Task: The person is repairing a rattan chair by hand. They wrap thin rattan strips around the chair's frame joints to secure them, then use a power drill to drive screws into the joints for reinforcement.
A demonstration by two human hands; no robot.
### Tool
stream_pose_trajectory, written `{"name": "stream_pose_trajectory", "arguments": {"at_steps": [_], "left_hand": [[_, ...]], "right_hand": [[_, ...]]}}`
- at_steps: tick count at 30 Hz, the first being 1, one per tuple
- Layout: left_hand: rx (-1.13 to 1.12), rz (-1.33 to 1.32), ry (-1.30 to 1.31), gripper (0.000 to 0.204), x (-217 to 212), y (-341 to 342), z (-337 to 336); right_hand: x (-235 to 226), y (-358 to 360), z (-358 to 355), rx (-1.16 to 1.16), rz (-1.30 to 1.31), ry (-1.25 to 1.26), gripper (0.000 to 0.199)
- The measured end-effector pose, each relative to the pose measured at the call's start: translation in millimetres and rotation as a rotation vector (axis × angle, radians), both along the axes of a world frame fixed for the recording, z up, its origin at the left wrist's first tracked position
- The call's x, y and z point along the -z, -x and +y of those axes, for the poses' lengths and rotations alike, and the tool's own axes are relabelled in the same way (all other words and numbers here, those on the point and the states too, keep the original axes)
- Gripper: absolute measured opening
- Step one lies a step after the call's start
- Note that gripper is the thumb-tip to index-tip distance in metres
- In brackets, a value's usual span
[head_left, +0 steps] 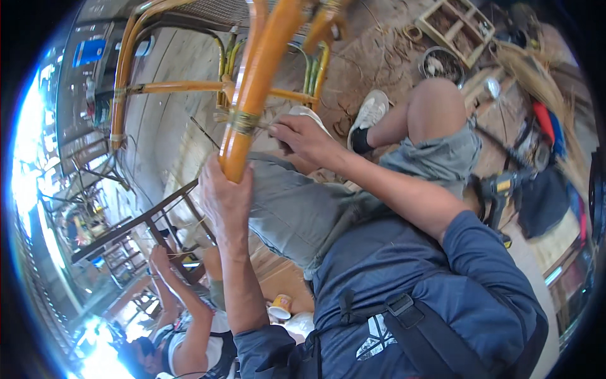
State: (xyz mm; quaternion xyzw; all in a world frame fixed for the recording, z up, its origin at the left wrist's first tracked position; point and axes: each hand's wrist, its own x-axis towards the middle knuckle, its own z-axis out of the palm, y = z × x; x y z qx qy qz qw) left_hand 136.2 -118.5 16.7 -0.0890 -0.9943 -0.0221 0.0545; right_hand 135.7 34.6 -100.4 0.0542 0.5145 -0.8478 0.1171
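An orange rattan chair frame [189,85] stands tipped in front of me. My left hand [225,199] is closed around the lower end of one thick orange leg [259,82]. A band of thin cane binding [243,121] wraps that leg just above my grip. My right hand [302,138] pinches the binding strip at the leg's right side. My knees in grey shorts lie under both arms.
Another person [183,316] sits at the lower left, arms raised to a dark wooden frame [148,218]. A cordless drill [499,189] lies at the right. A round tin [442,65], a wooden crate [457,25] and cane strands [543,76] lie on the dirt floor. A cup [279,307] stands below.
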Motion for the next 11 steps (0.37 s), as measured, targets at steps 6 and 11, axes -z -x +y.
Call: {"name": "stream_pose_trajectory", "arguments": {"at_steps": [6,11], "left_hand": [[-0.172,-0.105,0.093,0.049,-4.6,-0.7,11.2],[-0.189,-0.113,0.084,0.052,0.8,3.6,5.7]], "right_hand": [[4.6,-1.9,-6.4,0.067,0.047,0.017,0.032],[1.1,-2.2,-2.3,0.058,0.058,-0.034,0.033]]}}
